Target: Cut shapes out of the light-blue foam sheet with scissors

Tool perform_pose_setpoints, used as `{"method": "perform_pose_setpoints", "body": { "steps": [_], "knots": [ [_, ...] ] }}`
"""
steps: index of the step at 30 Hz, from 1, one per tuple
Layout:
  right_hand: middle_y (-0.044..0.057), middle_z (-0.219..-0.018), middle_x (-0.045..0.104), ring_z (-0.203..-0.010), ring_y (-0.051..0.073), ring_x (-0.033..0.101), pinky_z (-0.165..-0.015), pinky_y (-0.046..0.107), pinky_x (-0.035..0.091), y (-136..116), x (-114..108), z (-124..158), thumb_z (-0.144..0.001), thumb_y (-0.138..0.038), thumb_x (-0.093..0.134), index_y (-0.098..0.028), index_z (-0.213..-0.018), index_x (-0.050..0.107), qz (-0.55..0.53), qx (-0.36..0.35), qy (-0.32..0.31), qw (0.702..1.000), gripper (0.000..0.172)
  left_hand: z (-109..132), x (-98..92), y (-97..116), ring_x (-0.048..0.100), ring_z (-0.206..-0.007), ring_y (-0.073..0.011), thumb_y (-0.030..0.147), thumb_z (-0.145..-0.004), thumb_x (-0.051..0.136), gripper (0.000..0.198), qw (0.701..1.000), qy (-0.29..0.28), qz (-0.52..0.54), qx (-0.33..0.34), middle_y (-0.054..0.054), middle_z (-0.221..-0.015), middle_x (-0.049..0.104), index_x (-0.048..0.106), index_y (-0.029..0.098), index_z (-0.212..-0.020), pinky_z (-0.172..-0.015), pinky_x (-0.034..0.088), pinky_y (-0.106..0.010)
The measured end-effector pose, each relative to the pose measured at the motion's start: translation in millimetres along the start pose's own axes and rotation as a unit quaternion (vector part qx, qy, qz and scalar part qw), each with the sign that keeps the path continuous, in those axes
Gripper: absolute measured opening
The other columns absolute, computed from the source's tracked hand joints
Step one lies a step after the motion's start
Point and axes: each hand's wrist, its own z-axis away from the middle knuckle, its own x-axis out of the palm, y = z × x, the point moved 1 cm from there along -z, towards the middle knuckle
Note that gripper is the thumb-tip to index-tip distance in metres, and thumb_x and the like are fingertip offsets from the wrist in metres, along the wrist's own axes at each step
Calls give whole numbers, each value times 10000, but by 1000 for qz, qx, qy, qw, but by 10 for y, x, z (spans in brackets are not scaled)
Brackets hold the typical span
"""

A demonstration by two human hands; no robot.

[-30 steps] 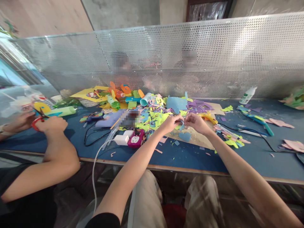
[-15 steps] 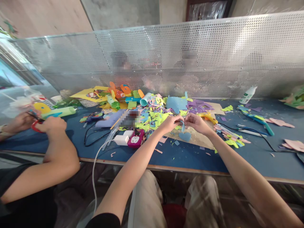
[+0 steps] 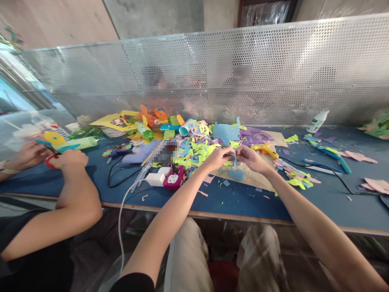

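Note:
My left hand (image 3: 217,157) and my right hand (image 3: 251,157) meet above the blue table (image 3: 240,200), both pinching a small light-blue paper strip (image 3: 234,160) between their fingertips. Just below the strip a blue paper heart (image 3: 236,174) lies on a brown cardboard sheet (image 3: 257,178). A heap of yellow-green, blue and purple paper scraps (image 3: 200,148) spreads behind my hands.
A co-worker's hands (image 3: 65,159) at the left hold red-handled scissors (image 3: 50,160). A magenta power strip (image 3: 174,178) with white plug and cables sits left of me. A yellow glue gun (image 3: 267,151), teal scissors (image 3: 334,156) and a white glue bottle (image 3: 317,121) lie right. A perforated metal screen (image 3: 273,73) backs the table.
My hands stay nearly still, the blue strip turning slightly between my fingers. The co-worker's hands at the left shift a little with the scissors.

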Motion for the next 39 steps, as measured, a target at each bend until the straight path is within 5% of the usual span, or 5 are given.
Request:
{"method": "perform_pose_setpoints", "body": {
  "steps": [8, 16, 33, 39],
  "knots": [
    [17, -848, 607, -760, 174, 590, -687, 308, 480, 12, -25, -26, -865, -314, 660, -224, -907, 557, 0, -15, 72, 997, 143, -5, 8, -7, 695, -869, -165, 316, -910, 593, 208, 999, 16, 41, -8, -59, -939, 721, 631, 182, -1064, -797, 539, -292],
    [12, -798, 683, -683, 188, 694, -647, 331, 538, 27, -9, -19, -756, -294, 795, -223, -953, 604, -68, 37, 54, 995, 284, 2, -2, 10, 697, -820, -161, 251, -899, 596, 175, 1000, 13, 20, -5, -44, -891, 721, 635, 190, -1058, -740, 532, -273],
    [-6, -814, 560, -698, 159, 574, -650, 307, 504, -16, -4, -11, -853, -342, 692, -238, -878, 541, -30, 8, 10, 999, 185, 9, 11, 67, 668, -752, -137, 247, -900, 580, 158, 1000, 15, 11, 2, -28, -820, 694, 645, 186, -1030, -706, 500, -248],
    [-12, -769, 522, -641, 144, 511, -593, 289, 466, -93, 18, -3, -868, -378, 680, -238, -828, 490, -40, -9, 37, 998, 239, 5, 21, 139, 611, -649, -114, 247, -933, 508, 214, 999, 23, 22, -8, -8, -732, 663, 619, 187, -1107, -640, 453, -224]
  ]
}}
